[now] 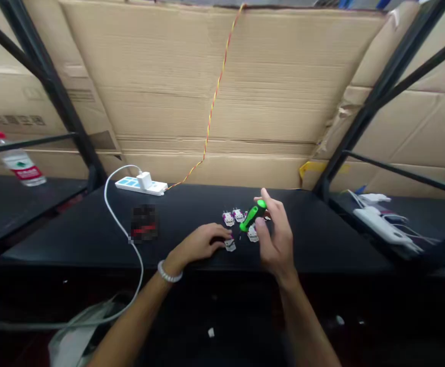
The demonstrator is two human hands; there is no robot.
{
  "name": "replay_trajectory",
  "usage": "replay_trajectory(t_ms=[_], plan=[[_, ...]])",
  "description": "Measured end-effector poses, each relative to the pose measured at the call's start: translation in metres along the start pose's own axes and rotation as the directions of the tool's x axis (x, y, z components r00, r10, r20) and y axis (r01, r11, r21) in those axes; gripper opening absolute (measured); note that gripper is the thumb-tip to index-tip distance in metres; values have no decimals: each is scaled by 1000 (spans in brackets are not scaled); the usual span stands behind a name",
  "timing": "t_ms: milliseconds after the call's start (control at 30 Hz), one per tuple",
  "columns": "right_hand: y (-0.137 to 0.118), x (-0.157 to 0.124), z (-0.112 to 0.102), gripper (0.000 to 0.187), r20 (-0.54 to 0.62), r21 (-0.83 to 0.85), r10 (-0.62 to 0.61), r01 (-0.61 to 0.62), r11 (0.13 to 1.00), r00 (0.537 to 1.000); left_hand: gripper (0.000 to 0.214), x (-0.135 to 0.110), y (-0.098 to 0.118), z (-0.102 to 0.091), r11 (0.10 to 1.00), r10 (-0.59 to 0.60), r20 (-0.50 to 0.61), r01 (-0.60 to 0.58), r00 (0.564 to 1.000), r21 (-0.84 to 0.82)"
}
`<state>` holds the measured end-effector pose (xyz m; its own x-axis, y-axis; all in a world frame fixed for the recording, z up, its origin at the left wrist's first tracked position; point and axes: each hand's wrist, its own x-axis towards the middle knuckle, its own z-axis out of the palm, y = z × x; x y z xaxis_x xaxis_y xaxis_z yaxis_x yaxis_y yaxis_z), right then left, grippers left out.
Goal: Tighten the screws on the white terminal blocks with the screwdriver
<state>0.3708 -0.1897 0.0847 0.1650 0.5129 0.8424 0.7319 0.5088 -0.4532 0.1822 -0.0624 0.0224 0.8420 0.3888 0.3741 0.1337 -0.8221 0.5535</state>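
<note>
My right hand (278, 234) grips a screwdriver with a green and black handle (252, 216) between thumb and fingers. The tool is tilted, its tip pointing down and left toward the tabletop. My left hand (203, 242) lies low on the table, its fingertips closed on a small white part with purple bits (229, 245). Beyond my fingers sit similar small parts, one white and purple piece (228, 219) beside another (238, 215). One more white piece (253, 234) lies under the screwdriver, near my right thumb. Whether the tip touches anything is too small to tell.
A white power strip (142, 185) with a plugged-in charger stands at the back left, its white cable (117, 219) running over the front edge. A blurred dark red-black object (144, 223) lies nearby. Black shelf posts (371, 104) flank the black table (322, 239); cardboard (276, 92) rises behind.
</note>
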Motion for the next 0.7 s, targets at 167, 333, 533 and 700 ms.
replay_trajectory(t_ms=[167, 333, 533, 700], plan=[[-2, 1, 2, 52, -94, -79, 10, -17, 997, 996, 24, 0, 0, 0, 1000, -14, 3, 14, 1000, 10], [0, 0, 0, 57, -35, -44, 42, -44, 998, 998, 25, 0, -1, 0, 1000, -3, 4, 3, 1000, 2], [-1, -1, 2, 57, -73, -68, 13, -18, 998, 997, 24, 0, -2, 1, 1000, 3, -1, -3, 1000, -6], [-1, 0, 2, 53, -112, -68, 20, -28, 997, 993, 24, 0, -2, 1, 1000, -9, -1, 9, 1000, 5]])
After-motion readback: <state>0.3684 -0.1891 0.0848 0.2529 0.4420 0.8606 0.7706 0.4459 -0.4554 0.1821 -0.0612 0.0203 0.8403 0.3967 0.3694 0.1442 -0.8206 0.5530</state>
